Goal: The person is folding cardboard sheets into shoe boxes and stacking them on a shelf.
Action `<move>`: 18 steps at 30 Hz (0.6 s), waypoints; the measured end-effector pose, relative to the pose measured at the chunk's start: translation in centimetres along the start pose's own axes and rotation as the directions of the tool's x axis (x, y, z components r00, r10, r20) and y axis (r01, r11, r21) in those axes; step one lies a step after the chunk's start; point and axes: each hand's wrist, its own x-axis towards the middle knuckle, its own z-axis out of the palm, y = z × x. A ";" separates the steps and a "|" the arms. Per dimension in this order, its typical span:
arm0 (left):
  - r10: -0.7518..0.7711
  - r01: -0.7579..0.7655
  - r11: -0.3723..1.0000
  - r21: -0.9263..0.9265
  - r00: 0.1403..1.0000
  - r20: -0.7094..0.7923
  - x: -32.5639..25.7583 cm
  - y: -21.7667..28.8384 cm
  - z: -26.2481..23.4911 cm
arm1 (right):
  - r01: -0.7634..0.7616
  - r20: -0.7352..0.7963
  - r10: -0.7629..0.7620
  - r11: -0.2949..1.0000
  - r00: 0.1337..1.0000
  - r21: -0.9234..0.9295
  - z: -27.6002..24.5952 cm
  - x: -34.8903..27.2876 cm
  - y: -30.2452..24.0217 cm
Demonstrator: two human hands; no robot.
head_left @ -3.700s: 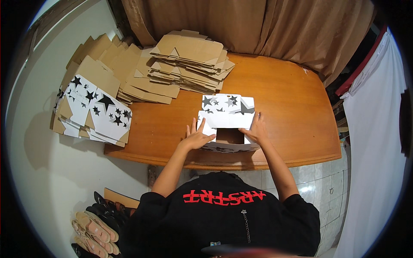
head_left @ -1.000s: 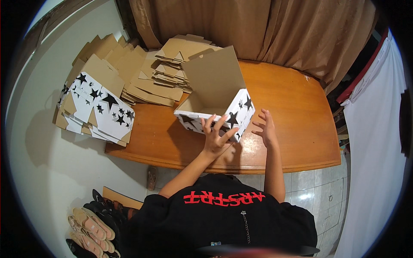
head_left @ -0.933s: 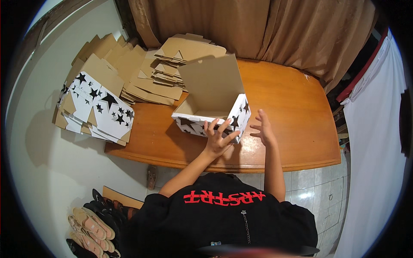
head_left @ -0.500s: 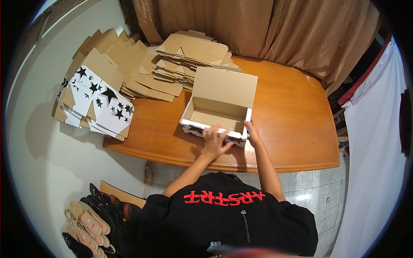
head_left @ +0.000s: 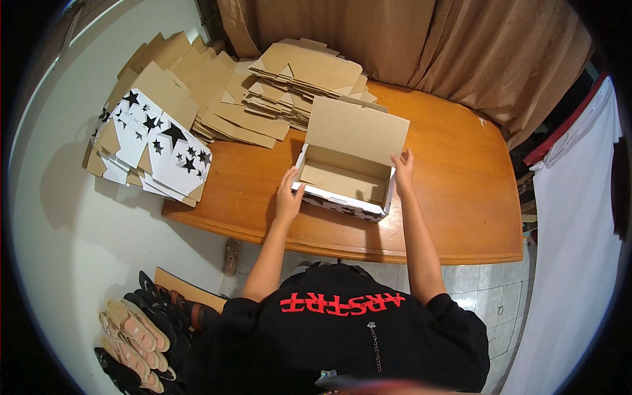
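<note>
While many flat blanks wait in heaps at the far left of the wooden table (head_left: 461,197), one cardboard box (head_left: 345,178) already stands formed near the table's front edge: its walls are up, its brown inside shows, and its lid stands open at the back. The left hand (head_left: 288,195) rests against the box's left end wall, fingers loosely spread and laid on the card rather than closed around it. The right hand (head_left: 402,168) is at the right end, fingers upright along the wall near the lid's hinge corner, open and pressing rather than gripping. I judge the box itself nearly finished, with the lid not yet closed and perhaps the end flaps being seated. The stack of plain brown blanks (head_left: 296,85) and the star-printed blanks (head_left: 161,141) hanging over the table's left corner suggest most of the pile is unfolded.
</note>
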 end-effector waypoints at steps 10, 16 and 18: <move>-0.115 0.115 0.993 0.022 0.993 -0.011 -0.2 1.7 0.7 | 0.165 -0.013 -0.170 0.937 0.985 0.308 -0.8 -2.2 -0.1; -0.124 0.138 0.988 0.070 0.976 -0.178 -1.4 1.4 1.7 | 0.385 0.012 -0.386 0.922 0.923 0.022 -1.6 -8.7 -1.1; -0.013 0.075 0.974 0.212 0.959 -0.282 -2.9 0.8 2.5 | 0.455 0.043 -0.454 0.876 0.890 -0.163 -1.9 -10.3 -1.4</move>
